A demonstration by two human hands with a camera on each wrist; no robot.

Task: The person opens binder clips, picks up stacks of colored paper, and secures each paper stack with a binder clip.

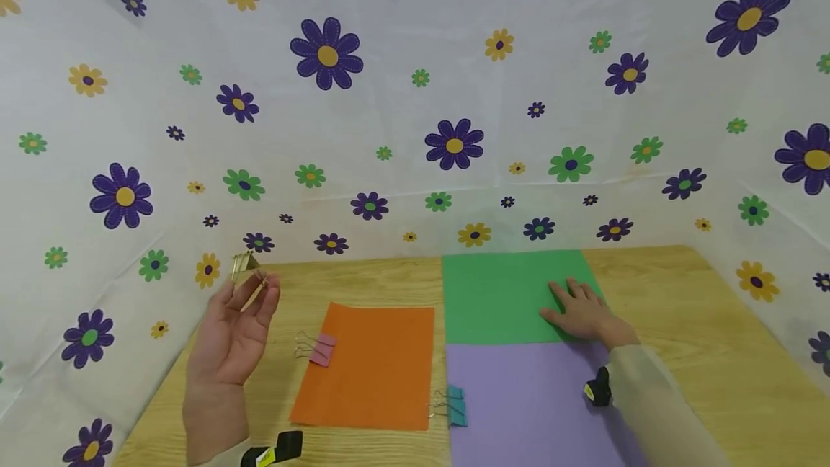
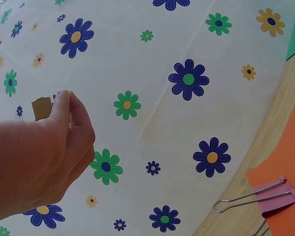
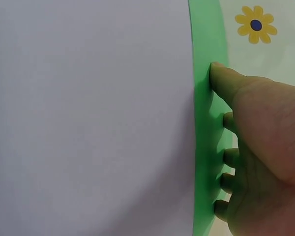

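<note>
My left hand point(image 1: 230, 334) is raised at the left of the table and pinches a gold binder clip point(image 1: 246, 262) by its wire handles. In the left wrist view, part of the gold clip's body point(image 2: 41, 108) shows past the fingers. My right hand point(image 1: 583, 310) rests with spread fingers on a green sheet point(image 1: 499, 298). Below the green sheet lies a purple sheet point(image 1: 519, 395), with a teal binder clip point(image 1: 457, 406) on its left edge. An orange sheet point(image 1: 369, 373) lies between the hands, a pink binder clip point(image 1: 322, 350) on its left edge.
The sheets lie on a wood-grain table point(image 1: 687, 323). A white cloth with printed flowers point(image 1: 402, 92) hangs behind the table and along both sides. A black strap point(image 1: 598, 388) circles the right wrist, and another point(image 1: 279, 450) the left.
</note>
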